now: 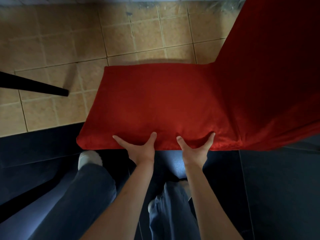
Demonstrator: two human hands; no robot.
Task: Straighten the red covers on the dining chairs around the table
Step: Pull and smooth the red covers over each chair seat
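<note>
Both hands, left hand point(138, 148) and right hand point(196, 148), grip the red cover point(164, 101) at its near edge, I judge to tug it taut.

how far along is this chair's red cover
Done: the red cover lies smooth over the seat top. In hand: the left hand and right hand grip its near edge, where a small pucker shows. Left: that edge; other chairs are out of view.

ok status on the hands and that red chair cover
Left hand and right hand both grip the near seat edge of the red cover. Seat fabric mostly smooth, bunched at the grip. Nothing in the way.
</note>
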